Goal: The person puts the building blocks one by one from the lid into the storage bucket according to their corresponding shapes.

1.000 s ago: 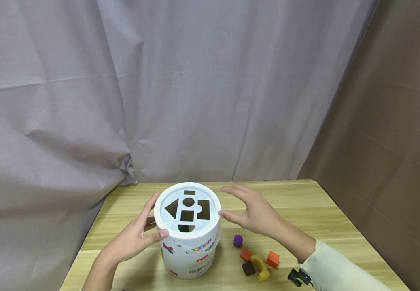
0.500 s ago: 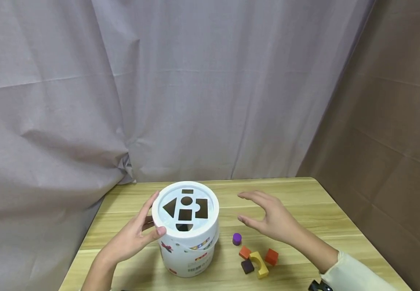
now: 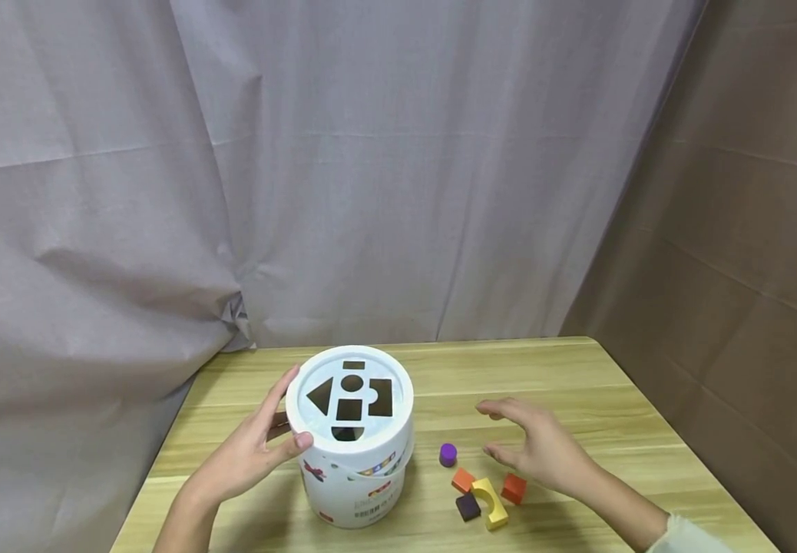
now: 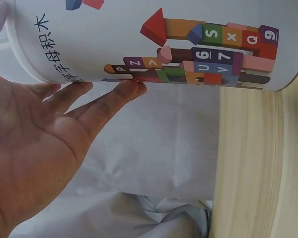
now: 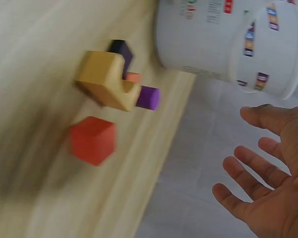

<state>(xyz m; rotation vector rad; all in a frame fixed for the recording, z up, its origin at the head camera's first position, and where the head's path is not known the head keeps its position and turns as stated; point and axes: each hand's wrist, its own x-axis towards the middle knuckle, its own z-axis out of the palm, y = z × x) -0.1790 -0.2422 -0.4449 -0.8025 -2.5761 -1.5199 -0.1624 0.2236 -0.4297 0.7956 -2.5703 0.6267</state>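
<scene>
A white bucket (image 3: 353, 491) with printed toy-block pictures stands upright on the wooden table. Its white lid (image 3: 309, 430) has several cut-out shapes, among them a triangle, a circle and a square. My left hand (image 3: 249, 453) holds the bucket at its upper left, thumb over the front of the rim and fingers along the side. Nothing is in my right hand (image 3: 544, 445), which hovers over the table with fingers loosely bent. Nearest to it are a red block (image 3: 514, 488), a yellow arch block (image 3: 490, 504) and a purple cylinder (image 3: 448, 455).
An orange-red block (image 3: 463, 481) and a dark block (image 3: 468, 507) lie close to the yellow arch, right of the bucket. Grey curtain (image 3: 371, 192) hangs behind the table (image 3: 509, 369), and a brownish cloth (image 3: 737, 307) borders its right side.
My right hand has drawn away from the bucket's rim, moving right and toward me, down near the blocks. The left hand keeps its place on the bucket.
</scene>
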